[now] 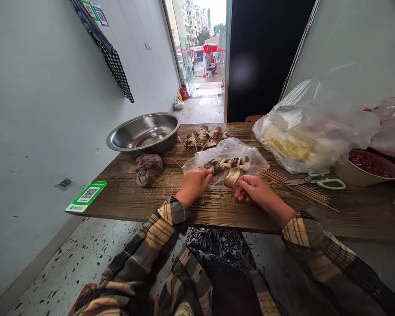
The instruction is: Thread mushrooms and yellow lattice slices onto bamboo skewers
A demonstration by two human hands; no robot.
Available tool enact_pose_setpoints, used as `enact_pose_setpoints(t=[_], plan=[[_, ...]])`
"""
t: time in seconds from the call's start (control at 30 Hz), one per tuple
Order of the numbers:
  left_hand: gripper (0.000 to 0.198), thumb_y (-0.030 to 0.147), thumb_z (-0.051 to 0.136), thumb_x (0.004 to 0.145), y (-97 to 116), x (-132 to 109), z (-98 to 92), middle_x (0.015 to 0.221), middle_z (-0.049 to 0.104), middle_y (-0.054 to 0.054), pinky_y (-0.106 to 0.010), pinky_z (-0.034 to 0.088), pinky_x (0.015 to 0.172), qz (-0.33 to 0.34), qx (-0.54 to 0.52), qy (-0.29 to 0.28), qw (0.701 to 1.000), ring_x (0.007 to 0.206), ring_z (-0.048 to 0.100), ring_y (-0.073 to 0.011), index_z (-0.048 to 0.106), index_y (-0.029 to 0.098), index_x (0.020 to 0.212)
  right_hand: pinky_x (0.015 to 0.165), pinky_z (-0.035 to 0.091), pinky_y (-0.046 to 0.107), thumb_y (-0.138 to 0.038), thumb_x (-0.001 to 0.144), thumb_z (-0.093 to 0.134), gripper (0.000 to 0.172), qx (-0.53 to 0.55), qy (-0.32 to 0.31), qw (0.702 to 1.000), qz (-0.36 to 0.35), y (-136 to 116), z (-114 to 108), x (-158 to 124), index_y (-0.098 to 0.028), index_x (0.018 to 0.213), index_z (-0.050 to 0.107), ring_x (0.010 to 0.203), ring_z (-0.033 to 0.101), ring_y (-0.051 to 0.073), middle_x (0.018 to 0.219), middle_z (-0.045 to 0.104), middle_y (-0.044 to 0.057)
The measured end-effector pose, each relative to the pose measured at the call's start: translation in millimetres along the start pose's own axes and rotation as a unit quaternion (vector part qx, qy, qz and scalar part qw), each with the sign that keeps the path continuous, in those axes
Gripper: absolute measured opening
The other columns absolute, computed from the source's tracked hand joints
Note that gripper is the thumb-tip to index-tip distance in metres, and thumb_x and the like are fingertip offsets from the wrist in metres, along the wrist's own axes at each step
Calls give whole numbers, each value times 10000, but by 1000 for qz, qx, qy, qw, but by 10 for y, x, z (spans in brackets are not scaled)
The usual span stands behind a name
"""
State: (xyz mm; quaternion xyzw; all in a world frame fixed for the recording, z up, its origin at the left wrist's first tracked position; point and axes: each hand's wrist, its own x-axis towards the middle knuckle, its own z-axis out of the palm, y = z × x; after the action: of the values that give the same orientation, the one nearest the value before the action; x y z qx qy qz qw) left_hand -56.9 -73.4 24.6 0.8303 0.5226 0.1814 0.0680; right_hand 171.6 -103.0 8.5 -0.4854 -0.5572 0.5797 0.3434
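My left hand (195,184) rests on the wooden table (217,206), fingers curled at the edge of a clear plastic bag (227,149) holding mushroom pieces; what it grips is hidden. Beside it, my right hand (254,189) pinches a pale mushroom piece (233,175) at the bag's opening. Both hands lie close together near the table's front edge. A heap of skewered mushrooms (204,137) lies behind the bag.
A steel bowl (145,131) stands at the back left, a dark rag (149,168) in front of it. Bamboo skewers (299,188) and scissors (316,180) lie to the right. A large plastic bag (303,131) and a bowl of red food (368,169) sit further right.
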Motion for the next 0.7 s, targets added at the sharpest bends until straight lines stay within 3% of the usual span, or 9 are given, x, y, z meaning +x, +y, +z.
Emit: enact_pose_setpoints(t=[0.13, 0.3, 0.43, 0.5, 0.57, 0.63, 0.7], plan=[[237, 149, 480, 866, -16, 184, 43, 1030, 670, -117, -341, 458, 853, -72, 24, 41, 996, 967, 612, -227, 646, 152, 1035, 414, 343, 196, -459, 787, 573, 290, 11, 73, 995, -68, 124, 74, 162, -172, 755, 596, 478, 555, 104, 605, 645, 11], [262, 148, 544, 806, 22, 328, 110, 1087, 629, -156, -392, 450, 872, -46, 120, 11, 992, 1041, 570, -284, 621, 138, 1057, 465, 331, 235, -463, 773, 577, 314, -56, 129, 983, -119, 227, 59, 293, -164, 715, 652, 470, 455, 101, 560, 558, -14], [235, 104, 540, 772, -30, 408, 159, 1018, 654, -142, -408, 434, 890, -16, 103, -5, 995, 1027, 569, -288, 653, 158, 972, 447, 289, 232, -491, 765, 588, 337, -43, 130, 986, -100, 228, 12, 291, -160, 726, 646, 445, 406, 90, 538, 515, -30], [230, 105, 557, 759, -63, 440, 172, 971, 665, -110, -393, 435, 879, -11, 21, 28, 999, 988, 579, -263, 660, 172, 953, 439, 282, 225, -504, 752, 605, 348, -8, 130, 988, -81, 213, -11, 288, -158, 738, 642, 441, 403, 85, 539, 508, -36], [231, 127, 591, 744, -78, 466, 180, 892, 669, -69, -356, 453, 823, -18, -132, 62, 989, 893, 597, -219, 655, 180, 960, 428, 264, 216, -512, 740, 625, 356, 25, 131, 989, -65, 196, -29, 293, -156, 753, 642, 433, 391, 75, 543, 504, -43], [235, 160, 630, 733, -72, 478, 190, 809, 665, -34, -316, 467, 766, -23, -333, 62, 941, 789, 608, -172, 631, 171, 968, 416, 243, 211, -517, 729, 644, 362, 51, 133, 988, -54, 176, -34, 299, -156, 759, 640, 423, 375, 66, 541, 497, -49], [248, 198, 676, 720, -58, 476, 204, 785, 668, -22, -295, 479, 751, -27, -508, 40, 860, 749, 620, -146, 603, 161, 954, 405, 226, 207, -521, 721, 657, 365, 74, 135, 987, -46, 152, -18, 301, -159, 763, 635, 417, 363, 61, 538, 490, -53]])
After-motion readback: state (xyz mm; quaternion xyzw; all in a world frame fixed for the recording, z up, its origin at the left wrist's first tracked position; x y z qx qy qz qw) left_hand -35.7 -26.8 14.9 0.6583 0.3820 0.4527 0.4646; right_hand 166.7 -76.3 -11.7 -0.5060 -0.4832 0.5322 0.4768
